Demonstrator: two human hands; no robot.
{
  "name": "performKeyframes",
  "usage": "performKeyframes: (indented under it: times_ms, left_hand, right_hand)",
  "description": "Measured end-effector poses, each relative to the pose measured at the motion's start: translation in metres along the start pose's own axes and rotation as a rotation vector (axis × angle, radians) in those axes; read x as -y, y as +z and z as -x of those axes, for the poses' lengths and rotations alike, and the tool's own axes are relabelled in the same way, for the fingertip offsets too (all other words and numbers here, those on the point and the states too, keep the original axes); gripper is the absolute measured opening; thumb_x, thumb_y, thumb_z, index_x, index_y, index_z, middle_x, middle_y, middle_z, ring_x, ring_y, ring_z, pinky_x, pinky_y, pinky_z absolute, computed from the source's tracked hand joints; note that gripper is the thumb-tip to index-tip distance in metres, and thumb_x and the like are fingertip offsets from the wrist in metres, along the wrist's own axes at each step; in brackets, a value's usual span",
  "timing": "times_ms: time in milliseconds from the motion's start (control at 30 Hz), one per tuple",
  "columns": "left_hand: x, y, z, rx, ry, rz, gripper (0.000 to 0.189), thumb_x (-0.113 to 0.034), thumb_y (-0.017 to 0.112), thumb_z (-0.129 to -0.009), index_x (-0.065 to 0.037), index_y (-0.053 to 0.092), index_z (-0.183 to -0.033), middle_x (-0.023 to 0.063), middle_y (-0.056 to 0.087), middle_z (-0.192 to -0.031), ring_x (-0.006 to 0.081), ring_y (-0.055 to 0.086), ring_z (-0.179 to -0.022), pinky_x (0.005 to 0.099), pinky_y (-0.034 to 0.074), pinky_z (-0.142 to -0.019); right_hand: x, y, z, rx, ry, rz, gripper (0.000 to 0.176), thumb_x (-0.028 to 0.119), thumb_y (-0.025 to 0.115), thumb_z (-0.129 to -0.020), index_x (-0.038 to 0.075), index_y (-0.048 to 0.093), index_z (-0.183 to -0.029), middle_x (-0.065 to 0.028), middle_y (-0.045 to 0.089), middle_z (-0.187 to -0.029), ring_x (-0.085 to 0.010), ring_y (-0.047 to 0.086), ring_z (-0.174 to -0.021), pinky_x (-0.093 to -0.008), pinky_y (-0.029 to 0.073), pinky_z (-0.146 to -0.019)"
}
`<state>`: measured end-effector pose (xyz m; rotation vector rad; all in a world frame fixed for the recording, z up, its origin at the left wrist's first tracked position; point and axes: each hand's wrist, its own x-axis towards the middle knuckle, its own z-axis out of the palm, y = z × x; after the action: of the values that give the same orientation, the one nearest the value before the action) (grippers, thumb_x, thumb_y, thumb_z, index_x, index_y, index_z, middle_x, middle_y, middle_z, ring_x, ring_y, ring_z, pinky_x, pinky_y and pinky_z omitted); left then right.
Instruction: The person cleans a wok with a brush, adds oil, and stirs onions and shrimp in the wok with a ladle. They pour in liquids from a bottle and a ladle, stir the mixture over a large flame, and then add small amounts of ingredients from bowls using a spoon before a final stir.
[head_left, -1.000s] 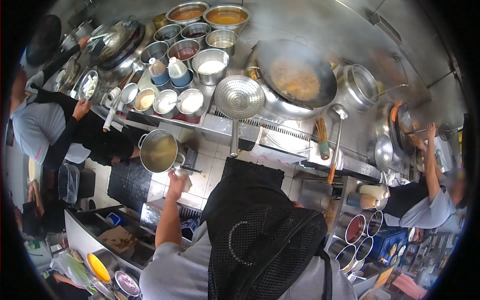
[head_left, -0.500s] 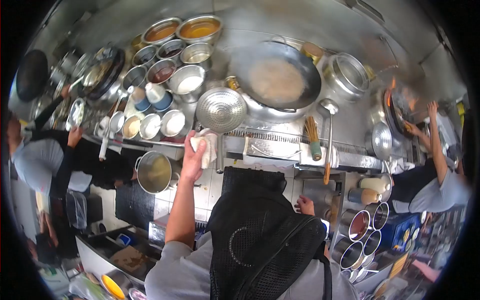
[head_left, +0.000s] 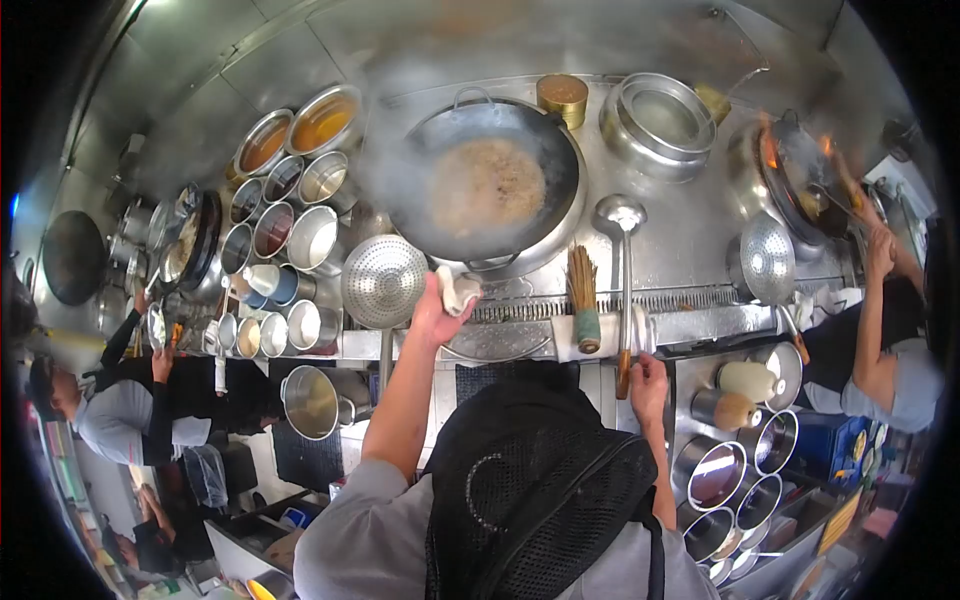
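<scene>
My left hand (head_left: 440,312) is closed on a folded white cloth (head_left: 459,291), just in front of the wok's near handle. To the left of it, a perforated strainer (head_left: 385,281) lies on the counter with its handle over the front edge. Steaming liquid with brownish bits fills the big wok (head_left: 570,190). A ladle (head_left: 626,290) rests on the counter, its wooden handle end past the edge. My right hand (head_left: 648,387) is right beside that handle, fingers loosely bent; it is not wrapped around it. Between the hands lies a bamboo brush (head_left: 584,300).
Metal pots of sauces and powders (head_left: 312,238) crowd the left counter. A pot (head_left: 660,125) and a can (head_left: 563,100) stand behind. Flames rise around a co-worker's wok (head_left: 790,190) at right; another person (head_left: 120,415) works at left. Several containers (head_left: 716,472) stand on the right.
My left hand, with the cloth, has moved right toward the wok's near handle. My right hand has come up beside the ladle's handle. The view has turned and shifted.
</scene>
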<state>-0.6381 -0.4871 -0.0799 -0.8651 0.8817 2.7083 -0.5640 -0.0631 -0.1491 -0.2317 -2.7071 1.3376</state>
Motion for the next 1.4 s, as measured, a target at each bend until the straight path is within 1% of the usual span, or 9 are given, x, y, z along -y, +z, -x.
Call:
performKeyframes:
  times_ms: [300, 433, 533, 733, 900, 1233, 1300, 1333, 1400]
  left_hand:
    - [0.021, 0.057, -0.043, -0.256, 0.06, -0.113, 0.041, -0.046, 0.043, -0.101, -0.012, 0.048, -0.125, 0.01, 0.056, -0.12, 0.0275, 0.057, -0.105, 0.0495, 0.053, -0.089]
    - [0.014, 0.062, -0.04, -0.241, 0.062, -0.065, 0.033, -0.033, 0.046, -0.103, -0.009, 0.045, -0.126, 0.011, 0.053, -0.122, 0.0286, 0.053, -0.114, 0.0529, 0.049, -0.097]
    - [0.013, 0.053, -0.046, -0.223, 0.037, -0.129, 0.031, -0.025, 0.049, -0.101, -0.006, 0.045, -0.125, 0.0153, 0.053, -0.123, 0.032, 0.056, -0.113, 0.0582, 0.049, -0.095]
    - [0.021, 0.036, -0.068, -0.184, 0.095, 0.005, 0.025, -0.014, 0.058, -0.094, 0.0, 0.052, -0.114, 0.016, 0.061, -0.11, 0.0308, 0.064, -0.097, 0.0471, 0.057, -0.086]
    - [0.015, 0.039, -0.065, -0.138, 0.028, -0.024, 0.025, -0.009, 0.057, -0.093, -0.001, 0.05, -0.115, 0.018, 0.06, -0.112, 0.0337, 0.063, -0.102, 0.05, 0.056, -0.089]
    - [0.009, 0.041, -0.063, -0.006, -0.085, 0.05, 0.025, -0.006, 0.06, -0.089, 0.002, 0.051, -0.111, 0.0204, 0.061, -0.109, 0.0376, 0.064, -0.095, 0.0494, 0.059, -0.087]
    - [0.01, 0.029, -0.074, -0.014, -0.089, -0.094, 0.023, -0.007, 0.061, -0.087, 0.002, 0.053, -0.107, 0.0198, 0.062, -0.105, 0.0365, 0.066, -0.088, 0.0445, 0.06, -0.083]
    - [0.011, 0.031, -0.075, -0.006, -0.082, -0.117, 0.021, -0.007, 0.061, -0.084, 0.0, 0.055, -0.103, 0.0181, 0.064, -0.102, 0.0331, 0.067, -0.086, 0.0423, 0.06, -0.078]
    - [0.018, 0.025, -0.079, -0.001, -0.048, -0.089, 0.021, -0.006, 0.06, -0.083, -0.001, 0.056, -0.103, 0.0169, 0.065, -0.101, 0.0317, 0.067, -0.086, 0.0429, 0.06, -0.076]
  right_hand:
    - [-0.018, 0.001, -0.047, 0.271, -0.117, 0.074, 0.05, 0.014, 0.062, -0.087, 0.001, 0.049, -0.134, -0.0233, 0.052, -0.115, -0.0331, 0.062, -0.085, -0.0392, 0.052, -0.078]
    - [0.0, -0.011, -0.056, 0.498, 0.1, 0.13, 0.058, 0.018, 0.06, -0.09, 0.003, 0.036, -0.142, -0.0252, 0.048, -0.119, -0.0358, 0.06, -0.096, -0.0441, 0.049, -0.086]
    - [-0.018, -0.001, -0.055, 0.447, 0.029, 0.056, 0.059, 0.018, 0.061, -0.089, 0.004, 0.037, -0.142, -0.0261, 0.047, -0.121, -0.0377, 0.06, -0.095, -0.0454, 0.05, -0.086]
    - [-0.033, 0.006, -0.055, 0.389, -0.077, 0.042, 0.063, 0.024, 0.064, -0.087, 0.006, 0.038, -0.142, -0.0263, 0.049, -0.118, -0.0369, 0.061, -0.091, -0.0443, 0.051, -0.08]
    - [-0.015, -0.001, -0.053, 0.44, -0.055, 0.033, 0.064, 0.023, 0.065, -0.086, 0.006, 0.038, -0.142, -0.0268, 0.048, -0.117, -0.0355, 0.06, -0.086, -0.0434, 0.052, -0.076]
    - [-0.023, 0.03, -0.041, 0.351, 0.035, 0.131, 0.081, 0.009, 0.071, -0.075, 0.005, 0.032, -0.146, -0.0286, 0.047, -0.117, -0.0455, 0.051, -0.108, -0.0475, 0.046, -0.092]
    - [-0.041, 0.04, -0.045, 0.162, -0.179, 0.061, 0.076, 0.005, 0.065, -0.075, 0.002, 0.034, -0.145, -0.0316, 0.051, -0.116, -0.0449, 0.054, -0.104, -0.0466, 0.047, -0.089]
    - [0.008, 0.014, -0.049, 0.228, 0.045, 0.067, 0.068, 0.004, 0.06, -0.077, -0.001, 0.036, -0.141, -0.031, 0.06, -0.1, -0.0444, 0.061, -0.09, -0.0472, 0.049, -0.08]
    - [0.005, 0.004, -0.047, 0.184, 0.072, 0.067, 0.065, 0.006, 0.059, -0.079, -0.002, 0.037, -0.14, -0.028, 0.062, -0.089, -0.0439, 0.062, -0.082, -0.0476, 0.049, -0.076]
